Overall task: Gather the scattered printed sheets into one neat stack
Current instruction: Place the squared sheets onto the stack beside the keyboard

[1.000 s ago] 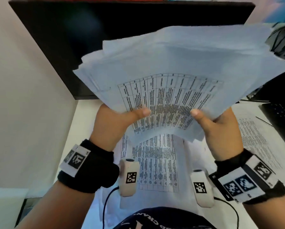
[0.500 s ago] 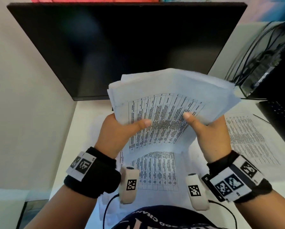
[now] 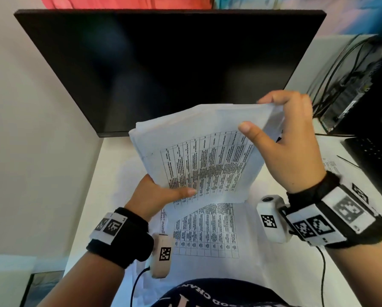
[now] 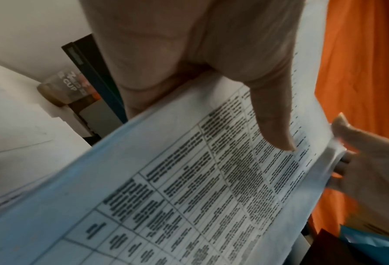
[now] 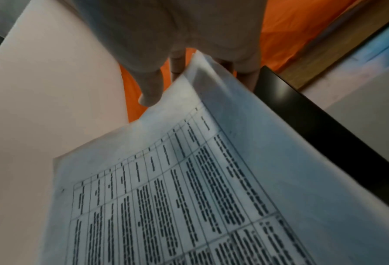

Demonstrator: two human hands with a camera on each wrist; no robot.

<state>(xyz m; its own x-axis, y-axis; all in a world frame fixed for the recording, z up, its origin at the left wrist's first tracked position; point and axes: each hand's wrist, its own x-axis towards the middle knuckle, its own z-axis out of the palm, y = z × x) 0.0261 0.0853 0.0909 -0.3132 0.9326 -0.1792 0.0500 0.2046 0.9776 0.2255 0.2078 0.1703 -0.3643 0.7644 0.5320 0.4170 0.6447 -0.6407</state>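
I hold a thick stack of printed sheets [image 3: 199,156] tilted above the desk, a table printed on its top page. My left hand [image 3: 163,191] grips the lower left corner, thumb across the print [image 4: 275,129]. My right hand [image 3: 281,129] pinches the stack's upper right corner, thumb on top and fingers curled over the far edge [image 5: 151,93]. Another printed sheet [image 3: 205,231] lies flat on the white desk [image 3: 110,173] under the stack. A further sheet [image 3: 334,167] lies at the right.
A large black monitor [image 3: 170,67] stands just behind the stack. A black keyboard [image 3: 376,156] and a computer case with cables [image 3: 349,96] sit at the right. A wall [image 3: 30,151] bounds the desk on the left.
The fanned sheets have closed into a tighter stack and dropped lower. My right hand slid from the bottom edge up to the upper right corner. The left hand keeps its hold.
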